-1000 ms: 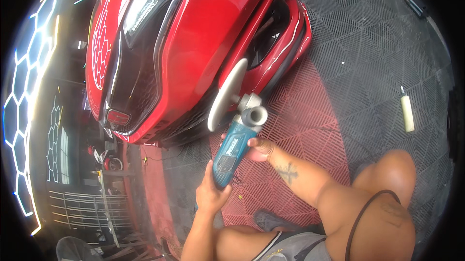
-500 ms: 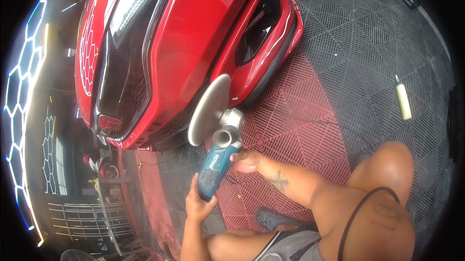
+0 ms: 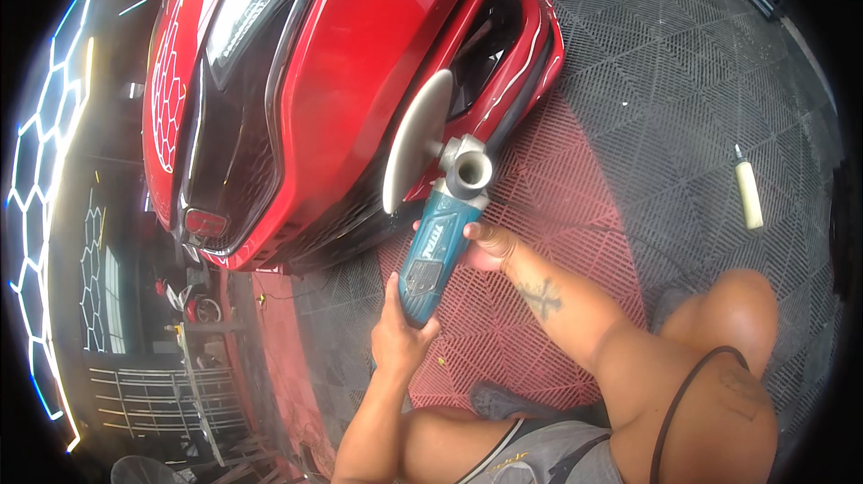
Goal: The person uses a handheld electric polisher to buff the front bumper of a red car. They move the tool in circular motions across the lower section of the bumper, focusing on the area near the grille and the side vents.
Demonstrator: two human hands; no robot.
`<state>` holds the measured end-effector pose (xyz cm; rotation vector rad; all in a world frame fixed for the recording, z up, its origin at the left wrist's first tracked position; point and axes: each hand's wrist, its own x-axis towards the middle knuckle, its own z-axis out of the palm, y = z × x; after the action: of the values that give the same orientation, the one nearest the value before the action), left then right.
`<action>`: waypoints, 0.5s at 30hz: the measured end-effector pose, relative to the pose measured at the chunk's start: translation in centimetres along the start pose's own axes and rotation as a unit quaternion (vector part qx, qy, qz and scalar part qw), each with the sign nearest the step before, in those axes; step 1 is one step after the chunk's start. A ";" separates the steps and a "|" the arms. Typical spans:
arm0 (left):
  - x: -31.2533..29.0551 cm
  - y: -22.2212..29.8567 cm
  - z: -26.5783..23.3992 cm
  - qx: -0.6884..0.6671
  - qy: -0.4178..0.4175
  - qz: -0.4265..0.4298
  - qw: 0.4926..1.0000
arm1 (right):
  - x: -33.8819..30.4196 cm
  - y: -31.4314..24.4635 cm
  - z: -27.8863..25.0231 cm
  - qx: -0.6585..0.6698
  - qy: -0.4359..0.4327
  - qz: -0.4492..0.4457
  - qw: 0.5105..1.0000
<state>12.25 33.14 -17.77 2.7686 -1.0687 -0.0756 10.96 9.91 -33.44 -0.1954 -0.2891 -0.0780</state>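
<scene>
A polisher with a teal body is near the middle of the frame, in front of a red car. Its long axis runs steeply from lower left to upper right: the rear end points down and slightly left, and the grey metal head points up and slightly right. A pale round pad sits to the left of the head, seen almost edge-on, its upper rim leaning right and its face turned left toward the bumper. Whether the pad touches the paint cannot be told.

The left hand is curled around the rear end of the body, with digits on both sides. The right hand grips the body closer to the head, thumb on the near right side and a fingertip showing at the left edge; the rest of its fingers are hidden beneath.

The car's front corner fills the upper left and upper middle, with a headlight near the top. Red tiles lie below the hands. On the grey tiles at right is a pale yellow bottle, its dark tip pointing up.
</scene>
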 end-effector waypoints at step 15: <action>-7.1 -9.4 -2.3 0.002 0.007 -0.036 0.999 | 0.5 13.6 -1.1 0.068 -0.036 0.068 0.995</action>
<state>13.47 45.10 -17.27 2.8074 -0.9660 -0.0645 13.13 22.94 -36.78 -0.0821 -0.3512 0.0836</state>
